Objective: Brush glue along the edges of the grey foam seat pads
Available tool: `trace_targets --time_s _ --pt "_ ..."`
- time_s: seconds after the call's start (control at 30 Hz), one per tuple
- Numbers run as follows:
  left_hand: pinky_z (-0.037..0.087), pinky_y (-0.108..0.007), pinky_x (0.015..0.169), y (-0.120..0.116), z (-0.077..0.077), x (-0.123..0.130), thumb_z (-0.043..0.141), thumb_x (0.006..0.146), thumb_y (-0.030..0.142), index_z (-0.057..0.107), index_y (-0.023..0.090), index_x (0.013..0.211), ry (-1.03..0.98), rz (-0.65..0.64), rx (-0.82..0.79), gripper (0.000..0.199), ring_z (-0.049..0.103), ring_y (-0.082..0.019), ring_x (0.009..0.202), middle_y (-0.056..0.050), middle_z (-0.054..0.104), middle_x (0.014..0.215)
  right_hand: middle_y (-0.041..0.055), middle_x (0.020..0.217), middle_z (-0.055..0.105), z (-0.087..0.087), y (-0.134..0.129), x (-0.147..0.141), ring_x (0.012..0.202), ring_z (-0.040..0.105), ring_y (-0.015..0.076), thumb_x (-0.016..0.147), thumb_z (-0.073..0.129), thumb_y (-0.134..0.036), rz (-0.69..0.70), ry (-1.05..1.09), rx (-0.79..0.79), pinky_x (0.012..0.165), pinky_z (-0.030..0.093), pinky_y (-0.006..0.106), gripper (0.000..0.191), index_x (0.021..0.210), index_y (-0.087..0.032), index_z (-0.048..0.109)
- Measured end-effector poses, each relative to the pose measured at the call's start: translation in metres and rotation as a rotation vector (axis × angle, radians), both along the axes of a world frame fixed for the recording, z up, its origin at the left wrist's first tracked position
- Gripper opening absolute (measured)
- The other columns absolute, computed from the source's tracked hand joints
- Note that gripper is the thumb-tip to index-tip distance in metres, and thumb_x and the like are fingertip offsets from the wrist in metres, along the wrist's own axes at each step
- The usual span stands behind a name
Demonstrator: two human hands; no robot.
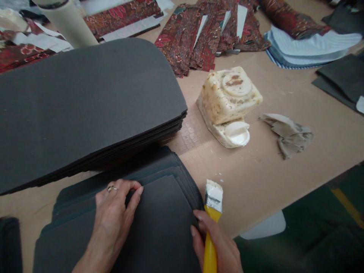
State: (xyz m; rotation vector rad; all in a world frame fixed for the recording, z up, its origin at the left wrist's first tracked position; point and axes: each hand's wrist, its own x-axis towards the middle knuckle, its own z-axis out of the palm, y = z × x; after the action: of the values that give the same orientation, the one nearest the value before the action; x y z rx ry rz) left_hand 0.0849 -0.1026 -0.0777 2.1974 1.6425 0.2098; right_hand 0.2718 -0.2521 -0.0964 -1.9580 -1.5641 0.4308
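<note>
Several black sheets (165,220) with rounded corners lie fanned in a stack in front of me. My left hand (116,212), a ring on one finger, pinches the far edge of the top sheet between thumb and fingertips. At the stack's right edge, my right hand (218,242) holds a flat paintbrush (212,227) with a yellow handle, its bristles pointing away and coated in white. The thumb and forefinger of that hand also touch the sheets' right edge. Beyond the brush stands a stained, cut-open plastic jug (230,98) with white paste at its opening.
A taller stack of black sheets (93,94) is at the left. A crumpled rag (290,132) lies right of the jug. Patterned fabric pieces (193,38), a white tube (69,22) and light-blue folded cloth (307,45) are along the back. The table edge (301,199) runs at right.
</note>
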Motion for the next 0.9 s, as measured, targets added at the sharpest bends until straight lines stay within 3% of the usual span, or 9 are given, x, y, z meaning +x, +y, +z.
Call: trace_targets --time_s 0.2,0.33,0.5,0.63,0.73,0.83,0.9 --pt "0.034 -0.036 0.074 0.001 0.003 0.003 0.039 0.089 0.043 0.059 0.022 0.075 0.029 0.007 -0.044 0.032 0.057 -0.022 0.074 -0.001 0.06 0.074 0.002 0.066 0.066 0.002 0.006 0.0 0.053 0.066 0.0133 0.087 0.051 -0.024 0.005 -0.057 0.018 0.051 0.054 0.018 0.021 0.104 -0.016 0.061" --pt "0.033 -0.037 0.074 0.001 0.005 0.003 0.041 0.088 0.042 0.059 0.022 0.077 -0.006 0.0 -0.051 0.029 0.056 -0.022 0.074 -0.001 0.06 0.075 0.0001 0.066 0.065 -0.002 0.006 -0.006 0.053 0.065 0.0118 0.09 0.047 -0.026 -0.07 -0.022 0.066 0.051 0.052 0.017 0.021 0.104 -0.018 0.06" --pt "0.033 -0.037 0.074 0.0 0.005 0.004 0.045 0.088 0.035 0.058 0.021 0.078 -0.01 -0.022 -0.028 0.021 0.054 -0.022 0.073 -0.001 0.058 0.074 0.0017 0.067 0.064 0.001 0.004 -0.001 0.053 0.064 0.0132 0.09 0.048 -0.029 -0.038 -0.088 -0.001 0.052 0.051 0.022 0.022 0.106 -0.019 0.059" --pt "0.034 -0.039 0.076 -0.004 0.006 0.006 0.05 0.088 0.027 0.057 0.02 0.079 0.026 -0.03 -0.038 0.014 0.054 -0.023 0.077 -0.002 0.058 0.077 0.0078 0.083 0.069 0.021 0.012 0.007 0.072 0.067 0.0214 0.083 0.062 -0.031 -0.022 -0.273 0.129 0.066 0.053 0.033 0.027 0.106 -0.018 0.059" --pt "0.035 -0.042 0.08 -0.008 0.01 0.011 0.049 0.089 0.022 0.058 0.019 0.081 0.055 -0.018 -0.061 0.012 0.054 -0.024 0.082 -0.003 0.06 0.081 0.009 0.1 0.07 0.028 0.026 0.001 0.089 0.066 0.0205 0.079 0.067 -0.022 0.049 -0.207 0.288 0.075 0.052 0.03 0.026 0.103 -0.018 0.059" --pt "0.037 -0.044 0.083 -0.013 0.02 0.016 0.052 0.087 0.019 0.059 0.019 0.092 0.046 -0.004 -0.069 0.008 0.053 -0.025 0.091 -0.005 0.061 0.093 0.0094 0.106 0.068 0.01 0.04 -0.012 0.095 0.065 0.0192 0.082 0.062 -0.018 0.254 -0.125 0.38 0.076 0.053 0.028 0.023 0.105 -0.017 0.059" --pt "0.039 -0.044 0.084 -0.02 0.029 0.015 0.058 0.084 0.018 0.057 0.019 0.105 0.007 0.033 -0.017 0.021 0.051 -0.026 0.098 -0.007 0.06 0.106 0.0089 0.102 0.07 -0.013 0.047 -0.018 0.091 0.066 0.0199 0.086 0.056 -0.023 0.367 -0.169 0.475 0.072 0.054 0.03 0.019 0.104 -0.018 0.06"
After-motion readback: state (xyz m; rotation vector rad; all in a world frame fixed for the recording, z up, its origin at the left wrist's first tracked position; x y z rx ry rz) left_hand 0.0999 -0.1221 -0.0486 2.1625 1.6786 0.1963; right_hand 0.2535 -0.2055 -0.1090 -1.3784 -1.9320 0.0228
